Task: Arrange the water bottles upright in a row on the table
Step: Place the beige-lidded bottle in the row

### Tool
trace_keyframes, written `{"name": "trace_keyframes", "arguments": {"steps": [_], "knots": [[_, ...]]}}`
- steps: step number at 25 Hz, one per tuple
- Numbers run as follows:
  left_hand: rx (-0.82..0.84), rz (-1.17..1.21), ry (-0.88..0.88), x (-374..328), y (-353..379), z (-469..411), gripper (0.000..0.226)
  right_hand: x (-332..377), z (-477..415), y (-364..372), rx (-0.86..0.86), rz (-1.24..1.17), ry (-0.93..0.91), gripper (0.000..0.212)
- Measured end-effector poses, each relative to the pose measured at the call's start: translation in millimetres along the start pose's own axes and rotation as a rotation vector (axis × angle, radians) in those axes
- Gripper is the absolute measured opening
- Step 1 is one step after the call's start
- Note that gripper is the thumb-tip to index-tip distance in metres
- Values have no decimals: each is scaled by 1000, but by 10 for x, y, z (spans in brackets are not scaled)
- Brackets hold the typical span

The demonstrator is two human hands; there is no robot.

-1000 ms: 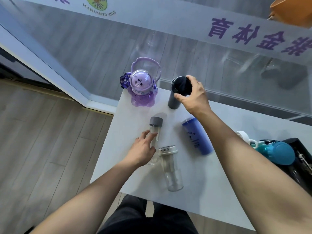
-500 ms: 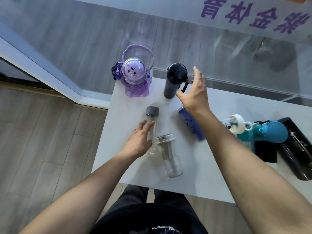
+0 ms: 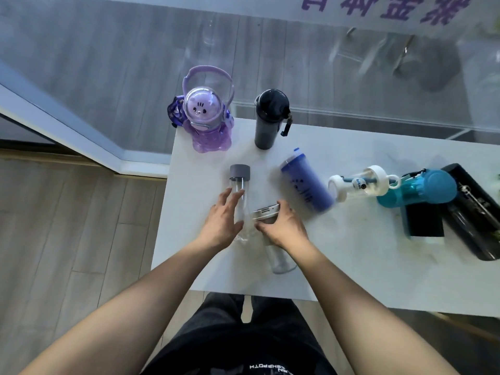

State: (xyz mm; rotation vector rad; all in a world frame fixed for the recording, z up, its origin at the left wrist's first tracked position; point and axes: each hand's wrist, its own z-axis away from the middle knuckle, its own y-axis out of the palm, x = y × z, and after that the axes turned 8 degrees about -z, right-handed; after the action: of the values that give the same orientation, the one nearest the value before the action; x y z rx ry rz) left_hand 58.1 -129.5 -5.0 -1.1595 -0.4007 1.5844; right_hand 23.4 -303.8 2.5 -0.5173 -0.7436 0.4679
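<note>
So two clear bottles are lying flat near the front left of the white tabletop (image 3: 351,266). The clear bottle with the grey cap (image 3: 239,182) is touched by the left hand (image 3: 221,220), fingers spread loosely against its side, not really clamped. Just right of it, the clear bottle with the silver lid (image 3: 281,262) is gripped around its lid end by the right hand (image 3: 284,226).

Past those, toward the far edge of the tabletop, a dark navy bottle (image 3: 267,120) is stood upright, and a purple bear-shaped bottle (image 3: 207,120) is stood upright at the far left corner beside it. Right of the silver-lidded one, a blue tumbler (image 3: 305,182) is laid on its side, then a clear bottle with white caps (image 3: 362,182), then a teal bottle (image 3: 416,190), both down flat too. A black case (image 3: 476,212) is seen at the right end.
</note>
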Motion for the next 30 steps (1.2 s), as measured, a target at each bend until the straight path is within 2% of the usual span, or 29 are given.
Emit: {"name": "trace_keyframes", "arguments": {"steps": [3, 6, 8, 13, 19, 22, 25, 30], "knots": [[29, -43, -11, -17, -42, 0, 81, -20, 61, -175, -87, -161, -44, 76], [12, -93, -38, -55, -78, 8, 75, -29, 131, -437, -178, -256, -125, 90], [-26, -111, -70, -102, -121, -12, 71, -32, 203, -577, -228, -243, -188, 95], [-48, -94, -103, -219, -231, -168, 78, 50, 307, -744, -293, -203, -315, 83], [-21, -58, -134, -325, -182, -337, 88, 324, 259, -1314, -454, -380, -477, 81], [-33, -47, -155, -397, -134, -373, 90, 474, -7, -1723, -531, -390, -525, 85], [-43, -45, -186, -437, -90, -396, 94, 527, -395, -1956, -544, -355, -494, 86], [-49, -56, -252, -461, -15, -429, 104, 435, -1009, -2007, -443, -254, -429, 90]]}}
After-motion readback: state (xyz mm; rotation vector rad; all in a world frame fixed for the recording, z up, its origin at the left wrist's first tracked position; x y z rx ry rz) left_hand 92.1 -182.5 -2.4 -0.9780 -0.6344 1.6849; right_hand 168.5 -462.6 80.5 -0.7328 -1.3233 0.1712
